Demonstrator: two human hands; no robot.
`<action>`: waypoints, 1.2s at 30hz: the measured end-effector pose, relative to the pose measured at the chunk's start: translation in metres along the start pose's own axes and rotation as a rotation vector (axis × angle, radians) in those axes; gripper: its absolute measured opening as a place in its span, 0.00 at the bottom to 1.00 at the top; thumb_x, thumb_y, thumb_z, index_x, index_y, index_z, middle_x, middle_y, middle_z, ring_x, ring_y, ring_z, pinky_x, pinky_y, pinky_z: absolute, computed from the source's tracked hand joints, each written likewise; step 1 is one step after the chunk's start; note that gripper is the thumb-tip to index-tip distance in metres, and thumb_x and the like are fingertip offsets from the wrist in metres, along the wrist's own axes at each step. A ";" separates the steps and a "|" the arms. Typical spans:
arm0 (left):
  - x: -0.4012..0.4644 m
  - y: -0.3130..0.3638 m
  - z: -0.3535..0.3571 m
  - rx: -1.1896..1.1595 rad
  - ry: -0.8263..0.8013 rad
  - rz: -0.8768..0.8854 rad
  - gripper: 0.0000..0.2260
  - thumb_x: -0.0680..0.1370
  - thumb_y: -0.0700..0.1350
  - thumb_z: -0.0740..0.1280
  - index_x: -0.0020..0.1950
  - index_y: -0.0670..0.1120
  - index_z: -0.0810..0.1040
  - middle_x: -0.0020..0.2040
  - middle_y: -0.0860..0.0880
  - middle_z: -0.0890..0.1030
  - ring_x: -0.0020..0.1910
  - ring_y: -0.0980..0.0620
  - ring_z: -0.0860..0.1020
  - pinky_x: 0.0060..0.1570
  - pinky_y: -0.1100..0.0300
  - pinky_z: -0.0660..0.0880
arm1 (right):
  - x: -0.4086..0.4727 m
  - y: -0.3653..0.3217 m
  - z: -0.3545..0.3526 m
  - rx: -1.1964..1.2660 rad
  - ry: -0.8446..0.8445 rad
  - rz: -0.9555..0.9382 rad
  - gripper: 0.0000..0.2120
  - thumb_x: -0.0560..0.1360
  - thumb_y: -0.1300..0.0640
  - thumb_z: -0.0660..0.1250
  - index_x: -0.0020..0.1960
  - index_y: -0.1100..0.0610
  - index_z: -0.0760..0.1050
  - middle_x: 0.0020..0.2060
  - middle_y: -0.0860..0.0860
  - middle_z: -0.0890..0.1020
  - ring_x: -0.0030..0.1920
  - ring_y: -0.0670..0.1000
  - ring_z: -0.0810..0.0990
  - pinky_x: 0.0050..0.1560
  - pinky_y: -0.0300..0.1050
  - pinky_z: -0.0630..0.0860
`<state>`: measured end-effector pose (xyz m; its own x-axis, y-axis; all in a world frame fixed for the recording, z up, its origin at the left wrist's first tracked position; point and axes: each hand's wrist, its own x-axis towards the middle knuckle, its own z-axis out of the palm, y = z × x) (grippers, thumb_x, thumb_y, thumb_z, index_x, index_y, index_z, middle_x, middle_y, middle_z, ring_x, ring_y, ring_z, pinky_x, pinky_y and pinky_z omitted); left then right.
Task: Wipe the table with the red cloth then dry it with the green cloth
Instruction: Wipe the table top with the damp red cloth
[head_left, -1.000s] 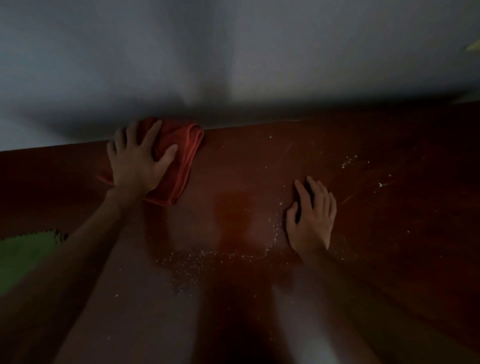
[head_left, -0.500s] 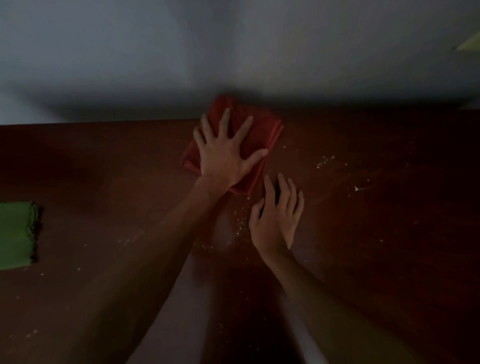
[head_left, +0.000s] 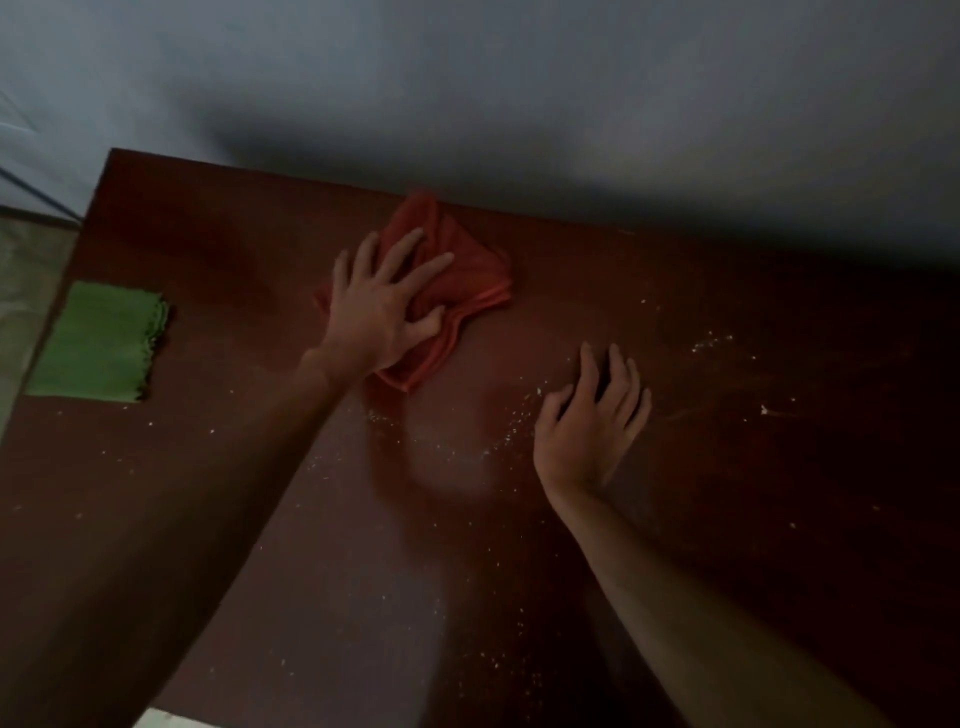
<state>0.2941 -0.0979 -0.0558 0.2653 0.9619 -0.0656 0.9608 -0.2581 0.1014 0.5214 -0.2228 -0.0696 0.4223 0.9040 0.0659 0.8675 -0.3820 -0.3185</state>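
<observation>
The scene is dim and soft, with a broad dark shadow on the wall along the far edge of the table, a faint sheen near centre, and underexposed near corners.

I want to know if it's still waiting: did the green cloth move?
Cannot tell for sure. The camera swings between pictures, but the green cloth lies folded by the table's left edge, untouched, so it probably stayed put.

Both forearms are bare to the frame's edge, and the left hand and right hand are ungloved.
</observation>
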 end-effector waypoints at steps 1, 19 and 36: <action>0.001 -0.015 -0.002 -0.005 -0.004 -0.059 0.30 0.73 0.67 0.55 0.76 0.64 0.63 0.79 0.51 0.61 0.75 0.33 0.60 0.69 0.30 0.57 | 0.000 0.000 0.000 -0.006 -0.010 0.002 0.23 0.78 0.54 0.55 0.73 0.52 0.67 0.73 0.55 0.67 0.75 0.57 0.61 0.76 0.59 0.52; -0.048 -0.048 0.009 -0.088 0.153 -0.570 0.27 0.77 0.64 0.56 0.75 0.59 0.66 0.78 0.49 0.64 0.74 0.37 0.62 0.68 0.38 0.60 | -0.001 0.002 0.005 -0.094 -0.005 -0.001 0.23 0.79 0.53 0.53 0.74 0.52 0.64 0.75 0.56 0.65 0.76 0.57 0.60 0.76 0.61 0.53; -0.096 0.158 0.022 -0.287 0.010 -1.016 0.39 0.72 0.73 0.53 0.80 0.59 0.55 0.81 0.45 0.53 0.75 0.29 0.54 0.69 0.32 0.53 | 0.003 0.006 -0.003 0.227 0.031 0.024 0.21 0.79 0.57 0.53 0.71 0.54 0.69 0.71 0.54 0.69 0.73 0.54 0.65 0.75 0.56 0.56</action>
<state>0.4221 -0.2326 -0.0553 -0.6552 0.7152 -0.2434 0.6756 0.6989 0.2348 0.5288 -0.2227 -0.0683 0.4529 0.8876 0.0834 0.7772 -0.3473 -0.5247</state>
